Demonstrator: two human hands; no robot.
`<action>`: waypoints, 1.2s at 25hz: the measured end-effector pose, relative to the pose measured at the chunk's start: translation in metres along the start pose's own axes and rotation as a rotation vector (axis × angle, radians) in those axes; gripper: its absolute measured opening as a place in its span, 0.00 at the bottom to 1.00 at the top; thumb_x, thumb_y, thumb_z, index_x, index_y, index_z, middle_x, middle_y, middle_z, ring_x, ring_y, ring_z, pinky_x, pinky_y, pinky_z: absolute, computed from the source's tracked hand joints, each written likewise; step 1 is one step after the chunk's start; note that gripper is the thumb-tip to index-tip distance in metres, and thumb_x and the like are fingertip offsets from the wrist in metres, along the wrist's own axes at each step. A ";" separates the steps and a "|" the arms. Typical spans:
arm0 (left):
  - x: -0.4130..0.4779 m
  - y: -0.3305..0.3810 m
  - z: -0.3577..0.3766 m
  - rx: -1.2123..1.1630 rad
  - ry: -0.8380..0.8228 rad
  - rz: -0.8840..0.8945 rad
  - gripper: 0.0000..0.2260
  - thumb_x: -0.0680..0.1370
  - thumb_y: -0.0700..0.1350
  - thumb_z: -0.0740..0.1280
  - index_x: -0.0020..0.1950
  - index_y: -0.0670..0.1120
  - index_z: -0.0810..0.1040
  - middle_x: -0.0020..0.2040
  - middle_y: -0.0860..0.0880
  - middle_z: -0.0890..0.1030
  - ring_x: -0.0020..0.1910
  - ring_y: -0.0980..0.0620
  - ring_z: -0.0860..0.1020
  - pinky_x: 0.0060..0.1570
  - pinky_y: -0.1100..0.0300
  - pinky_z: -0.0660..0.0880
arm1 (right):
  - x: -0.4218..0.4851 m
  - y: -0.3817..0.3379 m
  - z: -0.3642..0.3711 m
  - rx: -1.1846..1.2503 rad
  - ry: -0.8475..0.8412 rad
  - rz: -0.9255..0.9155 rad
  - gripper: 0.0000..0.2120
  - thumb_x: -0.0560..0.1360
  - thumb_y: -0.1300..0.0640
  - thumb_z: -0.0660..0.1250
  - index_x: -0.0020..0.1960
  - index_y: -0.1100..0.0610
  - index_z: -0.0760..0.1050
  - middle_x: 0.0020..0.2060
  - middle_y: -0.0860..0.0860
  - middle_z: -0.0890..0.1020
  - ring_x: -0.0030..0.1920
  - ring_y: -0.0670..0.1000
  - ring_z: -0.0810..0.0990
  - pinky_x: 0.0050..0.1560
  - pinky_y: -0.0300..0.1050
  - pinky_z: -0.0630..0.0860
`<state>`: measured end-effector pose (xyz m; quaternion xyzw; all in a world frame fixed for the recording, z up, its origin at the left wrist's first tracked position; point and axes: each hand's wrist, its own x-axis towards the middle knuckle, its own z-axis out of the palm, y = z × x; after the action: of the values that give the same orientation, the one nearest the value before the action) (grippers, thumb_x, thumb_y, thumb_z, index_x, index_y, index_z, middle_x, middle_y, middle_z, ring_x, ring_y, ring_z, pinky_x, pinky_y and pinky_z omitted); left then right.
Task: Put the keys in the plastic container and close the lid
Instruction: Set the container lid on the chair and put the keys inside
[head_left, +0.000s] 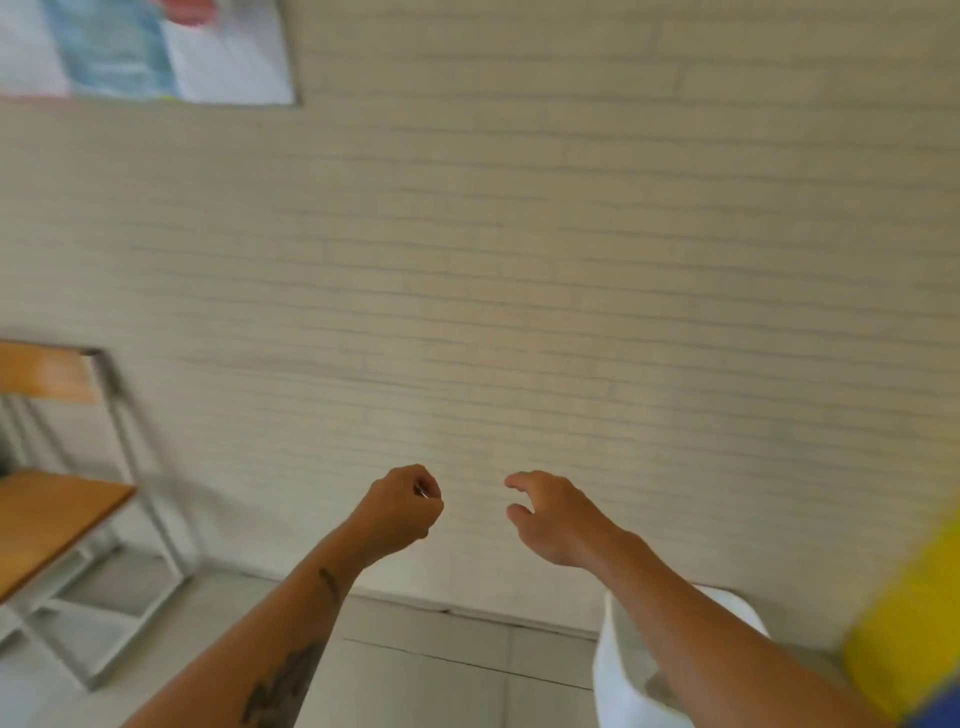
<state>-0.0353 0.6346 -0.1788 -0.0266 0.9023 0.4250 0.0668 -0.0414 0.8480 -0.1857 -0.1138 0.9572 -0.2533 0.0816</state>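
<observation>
ok so from where I'm watching, the view is pointed mostly at the brick wall and it's blurry; no plastic container or lid anywhere in shot, so I can't say whether it's open or where it sits. The left hand is clenched into a fist with a bit of shiny metal poking out between the fingers; my guess is that's the keys, grabbed but not yet dropped in. The right hand, just right of the fist, is loose and half-curled, gripping nothing. So I'd say pickup done; drop-in and lid closing both left. Around: a wooden chair well left of the fist, something white and something yellow lower right of it, a poster up top; nothing blocks the hands.
</observation>
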 end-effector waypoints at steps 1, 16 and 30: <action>-0.002 -0.023 -0.030 -0.004 0.024 -0.013 0.04 0.76 0.42 0.64 0.46 0.47 0.78 0.44 0.46 0.82 0.36 0.54 0.82 0.32 0.65 0.72 | 0.012 -0.031 0.015 0.012 -0.010 -0.018 0.25 0.80 0.49 0.56 0.76 0.51 0.63 0.76 0.50 0.66 0.74 0.53 0.65 0.73 0.53 0.63; 0.003 -0.238 -0.314 -0.095 0.286 -0.226 0.04 0.76 0.42 0.64 0.48 0.46 0.78 0.43 0.46 0.82 0.38 0.54 0.82 0.35 0.63 0.74 | 0.189 -0.344 0.164 0.091 -0.190 -0.299 0.24 0.79 0.50 0.58 0.74 0.51 0.66 0.71 0.51 0.72 0.70 0.52 0.71 0.69 0.50 0.69; 0.085 -0.390 -0.524 -0.166 0.530 -0.450 0.04 0.76 0.42 0.64 0.46 0.48 0.78 0.44 0.46 0.82 0.40 0.52 0.81 0.33 0.64 0.74 | 0.415 -0.591 0.261 0.095 -0.342 -0.570 0.23 0.79 0.52 0.60 0.74 0.53 0.67 0.70 0.54 0.73 0.68 0.53 0.72 0.67 0.48 0.70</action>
<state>-0.1302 -0.0167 -0.1586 -0.3394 0.8222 0.4498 -0.0802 -0.2804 0.1185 -0.1529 -0.4138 0.8465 -0.2874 0.1722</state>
